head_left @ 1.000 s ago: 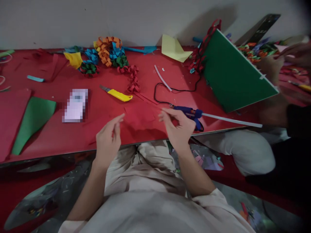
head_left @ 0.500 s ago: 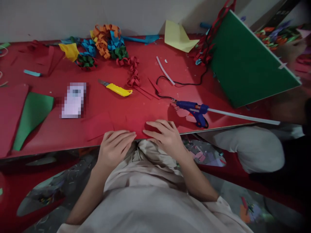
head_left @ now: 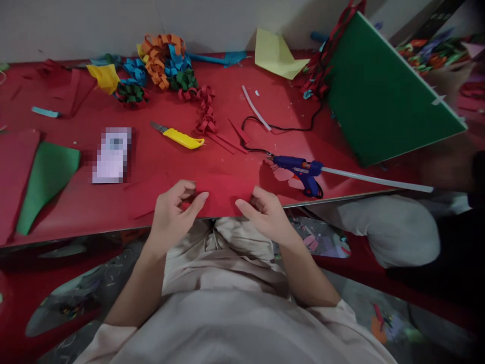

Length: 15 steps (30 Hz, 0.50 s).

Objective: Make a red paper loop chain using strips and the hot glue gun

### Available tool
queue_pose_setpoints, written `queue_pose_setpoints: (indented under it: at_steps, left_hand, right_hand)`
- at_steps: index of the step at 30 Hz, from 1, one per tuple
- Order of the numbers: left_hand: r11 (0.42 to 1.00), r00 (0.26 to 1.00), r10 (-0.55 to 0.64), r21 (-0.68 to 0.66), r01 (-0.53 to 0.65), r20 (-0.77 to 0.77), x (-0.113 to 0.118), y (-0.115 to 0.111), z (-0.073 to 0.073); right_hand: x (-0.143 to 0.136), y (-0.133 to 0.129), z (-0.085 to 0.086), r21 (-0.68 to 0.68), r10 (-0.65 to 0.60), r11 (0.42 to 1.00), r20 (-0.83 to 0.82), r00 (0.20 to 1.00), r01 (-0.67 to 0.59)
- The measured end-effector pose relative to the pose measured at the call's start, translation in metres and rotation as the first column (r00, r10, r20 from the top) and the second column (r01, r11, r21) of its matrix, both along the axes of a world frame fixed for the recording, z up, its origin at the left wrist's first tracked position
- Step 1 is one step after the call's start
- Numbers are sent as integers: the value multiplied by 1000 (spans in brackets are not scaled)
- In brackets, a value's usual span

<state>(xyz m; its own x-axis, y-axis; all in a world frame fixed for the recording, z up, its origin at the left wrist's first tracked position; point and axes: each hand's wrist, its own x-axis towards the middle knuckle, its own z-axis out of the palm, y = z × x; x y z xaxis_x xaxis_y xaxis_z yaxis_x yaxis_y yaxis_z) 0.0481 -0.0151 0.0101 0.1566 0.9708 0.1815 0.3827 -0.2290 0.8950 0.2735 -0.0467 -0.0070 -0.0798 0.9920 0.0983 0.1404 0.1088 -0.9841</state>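
Observation:
A piece of red paper (head_left: pixel 223 194) spans the gap between my hands at the near edge of the red table (head_left: pixel 125 212). My left hand (head_left: pixel 176 212) pinches its left side, thumb on top and fingers curled under. On the right side, my right hand (head_left: pixel 265 210) grips the same sheet with thumb and bent fingers. The paper's outline blends into the red tabletop. Just right of my right hand lies a blue glue gun (head_left: pixel 299 167) with a long white glue stick in its back. Farther back rests a yellow utility knife (head_left: pixel 182 138), blade out.
A blurred-out phone (head_left: pixel 112 154) and green paper (head_left: pixel 49 169) lie to the left. Paper chains (head_left: pixel 162 60) in several colours line the back beside yellow paper (head_left: pixel 276 55). A green board (head_left: pixel 386 96) leans at right, near another person's knee (head_left: pixel 405 230). The glue gun's black cord (head_left: pixel 295 131) winds across the table.
Both hands have gone from lying flat, fingers extended, to gripping the red paper at its two sides. The view has shifted slightly; the tools stay where they were.

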Motion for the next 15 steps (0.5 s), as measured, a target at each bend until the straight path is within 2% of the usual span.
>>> queue_pose_setpoints:
  at_steps: [6, 9, 12, 15]
  left_hand:
    - [968, 987, -104, -217, 129, 124, 3, 11, -1]
    - [980, 986, -96, -159, 117, 134, 3, 15, 1]
    - [983, 979, -113, -127, 135, 170, 4, 15, 2]
    - [992, 986, -45, -107, 62, 160, 9, 15, 0]
  right_hand:
    - [-1, 21, 2, -53, -24, 998, -46, 999, 21]
    - [1, 22, 1, -12, -20, 1000, -10, 1000, 20]
    - [6, 19, 4, 33, 55, 998, 33, 998, -56]
    - [6, 18, 9, 18, 126, 992, 27, 992, -127]
